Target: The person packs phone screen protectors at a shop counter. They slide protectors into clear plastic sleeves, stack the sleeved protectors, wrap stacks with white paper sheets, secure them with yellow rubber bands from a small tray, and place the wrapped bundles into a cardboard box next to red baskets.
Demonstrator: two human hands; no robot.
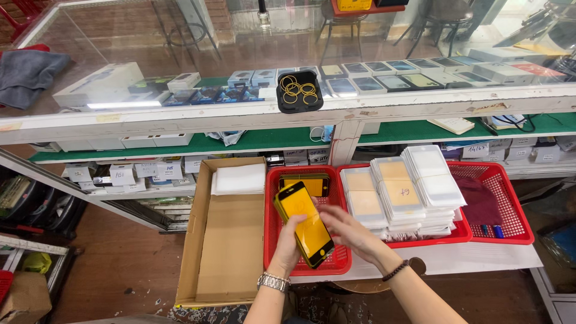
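Yellow-faced, black-rimmed flat panel [303,223], phone-shaped, glossy and thin: held above the left red basket [272,228], long axis running from about 11 o'clock to 5 o'clock. Left hand [290,245], steel watch at the wrist, has its grip closed around the panel's lower edge from beneath. Right hand [347,231], dark bead bracelet at the wrist, lies just at 3 o'clock of the panel, fingers spread and loose, grip open, fingertips touching or nearly touching the panel's right edge; which, cannot be told. A second yellow panel [305,183] lies flat in the same basket at 12 o'clock. Cardboard box [223,240], matte brown, stands at 9 o'clock with white sleeves at its far end. Stacked clear-plastic packets [403,192] fill the right red basket [510,204] at 3 o'clock. Glass-topped desk [180,117] runs across 12 o'clock.
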